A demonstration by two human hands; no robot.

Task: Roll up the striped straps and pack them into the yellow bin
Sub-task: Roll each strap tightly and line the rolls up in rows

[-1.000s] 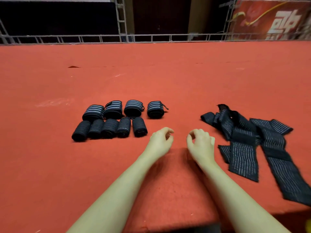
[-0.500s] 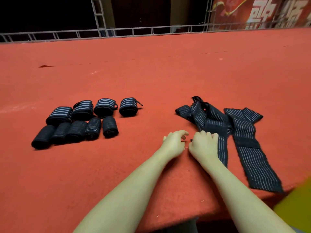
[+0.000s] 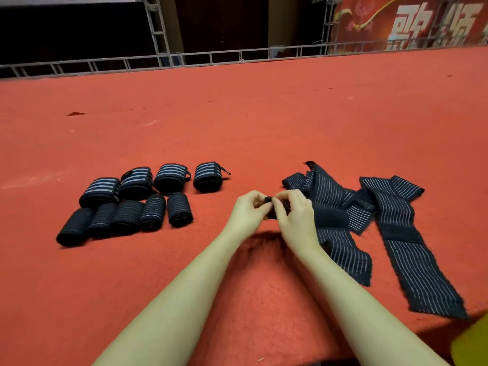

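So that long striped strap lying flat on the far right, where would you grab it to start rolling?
Probably at its near end, coming in from the table's front edge. The long striped strap lies flat, and that end is free and uncovered, while its far end is tangled with the pile of unrolled straps. Both hands could pinch the corners there.

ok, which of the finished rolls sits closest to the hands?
The rightmost roll of the front row, lying end-on toward the camera. It is nearest the left hand; the other front-row rolls lie farther left, the back-row rolls farther away.
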